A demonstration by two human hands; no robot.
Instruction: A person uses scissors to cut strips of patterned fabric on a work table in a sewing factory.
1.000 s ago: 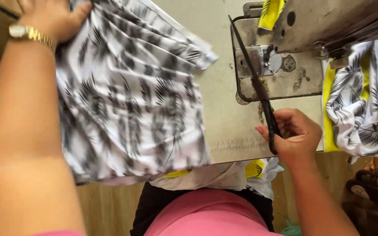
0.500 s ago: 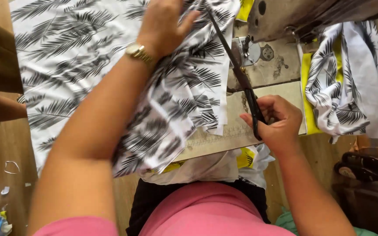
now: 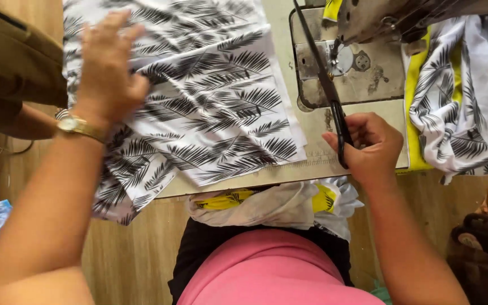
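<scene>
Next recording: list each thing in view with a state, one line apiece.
left hand: open, flat on the printed fabric
printed fabric: spread on the table, edge hanging off
right hand: closed around the scissors
scissors: blades shut, pointing away
sewing machine: no fabric under the needle

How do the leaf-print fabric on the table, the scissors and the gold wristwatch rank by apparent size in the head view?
1. Leaf-print fabric, by far the largest.
2. Scissors, long and thin, held in the right hand.
3. Gold wristwatch, smallest, on the left wrist.

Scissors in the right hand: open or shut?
Shut: the scissors show one dark narrow line from the right hand toward the sewing machine.
</scene>
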